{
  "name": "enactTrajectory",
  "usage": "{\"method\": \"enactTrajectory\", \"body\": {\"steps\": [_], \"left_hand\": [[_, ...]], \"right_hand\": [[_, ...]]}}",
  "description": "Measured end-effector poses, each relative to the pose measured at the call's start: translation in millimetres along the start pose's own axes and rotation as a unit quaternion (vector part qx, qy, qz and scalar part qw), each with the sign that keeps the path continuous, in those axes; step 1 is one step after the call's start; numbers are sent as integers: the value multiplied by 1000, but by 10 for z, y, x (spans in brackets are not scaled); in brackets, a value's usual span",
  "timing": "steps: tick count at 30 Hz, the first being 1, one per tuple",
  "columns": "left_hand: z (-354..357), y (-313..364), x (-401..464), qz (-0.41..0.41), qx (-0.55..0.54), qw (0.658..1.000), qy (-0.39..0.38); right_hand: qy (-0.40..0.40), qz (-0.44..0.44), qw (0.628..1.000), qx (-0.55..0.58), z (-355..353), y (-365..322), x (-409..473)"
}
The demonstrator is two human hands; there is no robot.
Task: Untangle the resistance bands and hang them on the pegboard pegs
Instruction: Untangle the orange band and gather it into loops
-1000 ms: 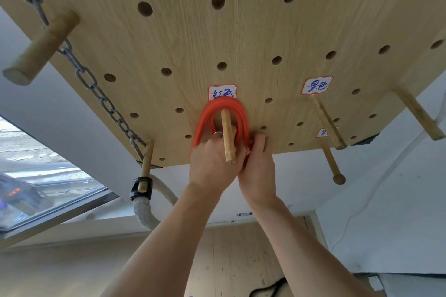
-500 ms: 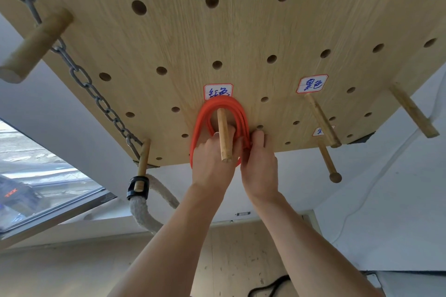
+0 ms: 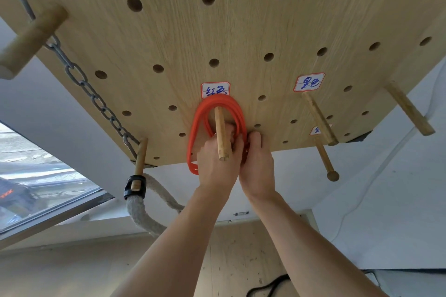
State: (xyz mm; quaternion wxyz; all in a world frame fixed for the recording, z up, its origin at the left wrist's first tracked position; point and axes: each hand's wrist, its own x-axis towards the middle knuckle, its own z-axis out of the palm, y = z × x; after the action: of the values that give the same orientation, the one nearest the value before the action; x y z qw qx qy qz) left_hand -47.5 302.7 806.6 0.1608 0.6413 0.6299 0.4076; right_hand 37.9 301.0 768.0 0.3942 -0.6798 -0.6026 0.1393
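Observation:
A red resistance band (image 3: 195, 132), coiled in several loops, hangs over a wooden peg (image 3: 221, 132) on the light wooden pegboard (image 3: 241, 31), just under a white handwritten label (image 3: 215, 90). My left hand (image 3: 216, 164) grips the coil's lower part, fingers curled round the strands beside the peg. My right hand (image 3: 257, 166) pinches the coil's right side against the board. The bottom of the loop is hidden behind my hands.
A grey chain (image 3: 79, 79) runs between a thick peg (image 3: 29, 41) at upper left and a thin peg (image 3: 140, 159) carrying a thick rope (image 3: 144, 214). Bare pegs (image 3: 317, 119) (image 3: 324, 158) (image 3: 410, 111) stick out to the right under a second label (image 3: 309, 82). A black cord (image 3: 270, 287) lies on the floor.
The red loops have spread wider and slid lower on the left side of the peg. Both hands stay at the coil, shifting slightly downward.

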Motion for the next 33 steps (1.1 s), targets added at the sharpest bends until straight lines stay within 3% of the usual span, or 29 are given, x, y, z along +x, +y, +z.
{"method": "enactTrajectory", "body": {"steps": [8,14,16,23,33], "left_hand": [[63,-4,-23,55,94,994,10],[15,-159,-5,126,77,989,34],[27,-149,0,101,55,993,12],[42,-93,-27,96,79,991,51],[-112,-136,8,85,71,994,-11]], "right_hand": [[-4,8,1000,16,-16,-9,-14],[7,28,999,29,-18,-16,-6],[7,26,999,29,-17,-16,-14],[15,49,998,27,-23,-38,-21],[-12,0,999,-35,6,-25,-30]]}}
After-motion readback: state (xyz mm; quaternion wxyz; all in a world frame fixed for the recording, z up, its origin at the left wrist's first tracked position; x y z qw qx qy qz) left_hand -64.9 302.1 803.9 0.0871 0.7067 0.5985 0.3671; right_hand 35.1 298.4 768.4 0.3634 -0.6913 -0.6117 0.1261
